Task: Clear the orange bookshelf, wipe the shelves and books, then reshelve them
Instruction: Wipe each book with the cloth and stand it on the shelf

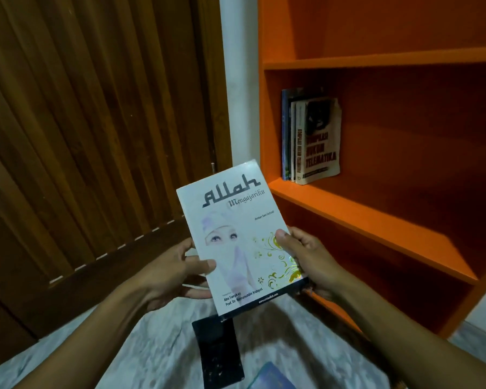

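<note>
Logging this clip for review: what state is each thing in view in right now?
White book: held in both hands, cover up.
Left hand: grips the book's left edge.
Right hand: grips its right edge, thumb on the cover.
Shelved books: upright, at the middle shelf's left end.
Bookshelf: other visible shelves bare.
Black book: flat on the floor.
Blue book: on the floor, partly out of view.
Door: closed.

This looks like a room in a home: a built-in orange bookshelf (pixel 376 61) set against a white wall (pixel 242 80), a slatted dark wooden door (pixel 96 122) beside it, and a pale marbled floor (pixel 152 346) (books (pixel 310 138) stand on one shelf).
</note>
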{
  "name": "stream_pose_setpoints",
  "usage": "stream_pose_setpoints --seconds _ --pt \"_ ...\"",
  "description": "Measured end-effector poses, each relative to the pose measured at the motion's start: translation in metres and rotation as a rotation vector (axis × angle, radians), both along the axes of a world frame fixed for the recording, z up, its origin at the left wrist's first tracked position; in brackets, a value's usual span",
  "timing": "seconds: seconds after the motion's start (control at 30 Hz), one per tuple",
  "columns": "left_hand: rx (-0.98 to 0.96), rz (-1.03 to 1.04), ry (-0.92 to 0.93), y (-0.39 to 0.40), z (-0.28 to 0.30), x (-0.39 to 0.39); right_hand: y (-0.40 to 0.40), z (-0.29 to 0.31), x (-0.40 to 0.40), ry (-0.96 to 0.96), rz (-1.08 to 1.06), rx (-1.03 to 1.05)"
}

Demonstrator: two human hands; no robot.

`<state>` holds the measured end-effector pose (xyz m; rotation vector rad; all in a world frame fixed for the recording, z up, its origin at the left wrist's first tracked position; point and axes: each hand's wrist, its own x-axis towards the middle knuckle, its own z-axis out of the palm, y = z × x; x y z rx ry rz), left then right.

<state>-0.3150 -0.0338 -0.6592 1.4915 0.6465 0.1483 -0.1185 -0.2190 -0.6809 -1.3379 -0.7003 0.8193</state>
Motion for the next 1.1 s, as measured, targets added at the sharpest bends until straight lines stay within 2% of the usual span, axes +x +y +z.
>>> stream_pose_setpoints --seconds 0.13,0.23,0.27,0.33,0.4,0.63,0.83,0.97,1.1 --pt "0.015 0.039 -0.103 -0.002 0.020 0.036 0.003 0.031 0.029 -0.190 -0.061 0.025" --pt "0.075 0.116 -0.198 0.002 0.033 0.071 0.014 0.045 0.070 -0.536 -0.444 0.067" --pt "0.078 0.139 -0.234 0.004 0.037 0.085 0.014 0.051 0.082 -0.578 -0.593 0.071" --pt "0.090 0.171 -0.281 0.007 0.045 0.115 0.012 0.063 0.097 -0.532 -0.731 0.109" --pt "0.140 0.186 -0.295 0.006 0.052 0.149 0.009 0.074 0.104 -0.459 -0.741 0.155" --pt "0.451 0.281 -0.291 -0.015 0.051 0.270 0.002 0.083 0.123 -0.417 -0.747 0.174" --pt "0.610 0.326 -0.218 -0.021 0.032 0.350 -0.010 0.079 0.151 -0.401 -0.793 0.168" --pt "0.605 0.447 -0.177 -0.013 0.033 0.384 -0.016 0.071 0.162 -0.390 -0.774 0.168" --pt "0.615 0.484 -0.121 -0.009 0.032 0.403 -0.016 0.060 0.169 -0.362 -0.766 0.173"
